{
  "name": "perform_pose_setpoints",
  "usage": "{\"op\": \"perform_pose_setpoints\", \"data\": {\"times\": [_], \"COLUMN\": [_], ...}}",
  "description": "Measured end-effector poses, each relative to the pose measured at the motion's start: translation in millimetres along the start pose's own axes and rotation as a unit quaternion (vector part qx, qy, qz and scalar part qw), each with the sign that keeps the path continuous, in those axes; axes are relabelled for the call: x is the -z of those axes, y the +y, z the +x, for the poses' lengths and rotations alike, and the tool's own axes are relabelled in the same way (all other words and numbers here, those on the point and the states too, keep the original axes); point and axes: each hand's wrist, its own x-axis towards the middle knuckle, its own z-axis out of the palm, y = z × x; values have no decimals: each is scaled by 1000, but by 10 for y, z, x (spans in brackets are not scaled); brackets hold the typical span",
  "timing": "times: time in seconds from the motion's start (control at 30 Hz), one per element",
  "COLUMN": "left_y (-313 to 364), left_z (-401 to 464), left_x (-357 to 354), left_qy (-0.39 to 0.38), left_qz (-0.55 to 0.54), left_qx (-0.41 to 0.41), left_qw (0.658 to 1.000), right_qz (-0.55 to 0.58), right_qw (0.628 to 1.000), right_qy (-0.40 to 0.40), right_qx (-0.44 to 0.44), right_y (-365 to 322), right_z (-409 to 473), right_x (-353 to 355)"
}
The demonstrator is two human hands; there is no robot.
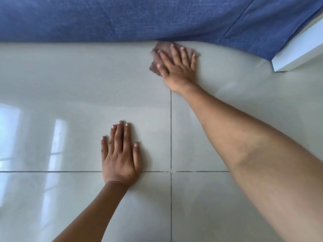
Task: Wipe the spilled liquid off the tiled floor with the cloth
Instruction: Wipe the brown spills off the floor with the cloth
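Left hand flat, fingers spread, bracing on glossy grey tiled floor; right hand ahead, splayed, pressing crumpled brown cloth beside blue fabric.

Blue fabric hangs at top; white ledge at right.

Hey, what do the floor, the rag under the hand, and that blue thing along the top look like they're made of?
Floor: glazed ceramic or porcelain tile, seemingly; glossy reflections, grout lines. Cloth: soft brownish fabric, rumpled under the right hand. Blue covering: woven textile, visible weave and a seam.
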Motion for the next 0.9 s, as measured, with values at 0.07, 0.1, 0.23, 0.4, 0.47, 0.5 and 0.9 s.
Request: {"op": "perform_pose_setpoints", "data": {"times": [0.07, 0.1, 0.23, 0.4, 0.47, 0.5, 0.9], "left_y": [2, -24, -40, -37, -66, -78, -967], "left_z": [-1, 27, 60, -9, -5, -27, -1250], "left_x": [24, 17, 54, 45, 37, 35, 85], "left_qy": [-9, -7, -3, -7, -16, -21, -42], "left_qz": [-4, -3, -25, -33, -27, -21, -23], "left_qx": [-2, 2, 4, -11, -6, 1, 210], "left_qw": [1000, 1000, 1000, 999, 999, 1000, 976], "right_qz": [-19, -10, 16, -34, -53, -60, 94], "right_qw": [996, 992, 985, 989, 995, 997, 915], "right_qy": [-4, -3, -20, -26, -30, -39, -21], "right_qx": [90, 127, 168, 143, 78, 24, -391], "right_y": [-65, -70, 36, 630, 1032, 1213, 1069], "right_z": [-440, -706, -2092, -3490, -3746, -3792, -2300], "right_x": [-91, -185, -479, -638, -612, -569, -145]}}
